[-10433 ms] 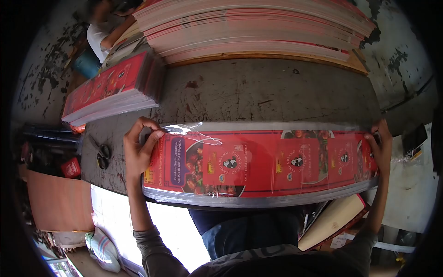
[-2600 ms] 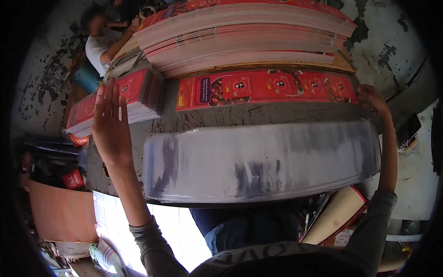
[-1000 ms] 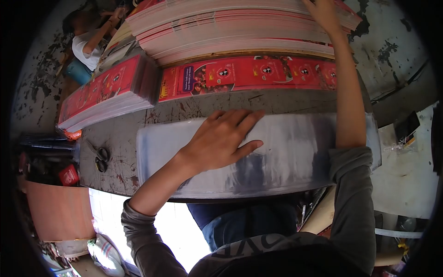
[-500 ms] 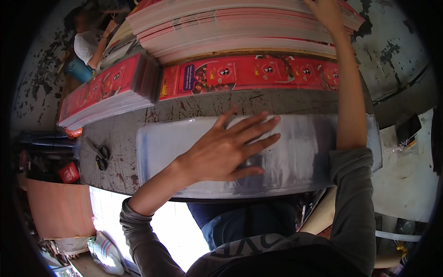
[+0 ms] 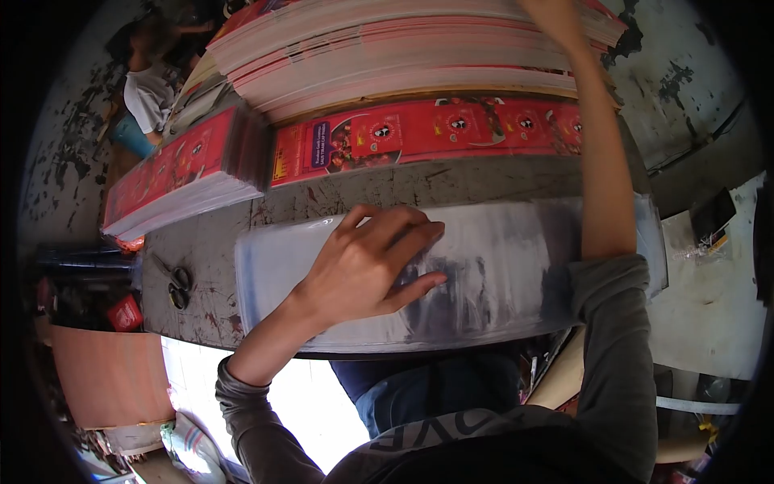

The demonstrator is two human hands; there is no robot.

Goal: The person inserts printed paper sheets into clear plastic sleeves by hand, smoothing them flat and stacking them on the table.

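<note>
Spanning the far side of the scarred grey worktop [image 5: 211, 246], the tall stack of red-and-white printed sheets [image 5: 403, 56] has the right hand [image 5: 555, 20] over it, its fingers out of frame, so its grip cannot be told. Nearer lies the glossy clear-plastic pile [image 5: 508, 266], covered by red print ten seconds ago; a long red panda-printed strip [image 5: 419, 135] now lies behind it, apparently leaving the plastic free to handle. On that pile, the left hand [image 5: 363, 262] has loosely bent its spread fingers, seemingly gripping nothing.

scissors [image 5: 172, 280] on table [image 5: 211, 242] | blue container [image 5: 131, 135], perhaps a bucket, near a person [image 5: 147, 100] | red box [image 5: 125, 313]
</note>
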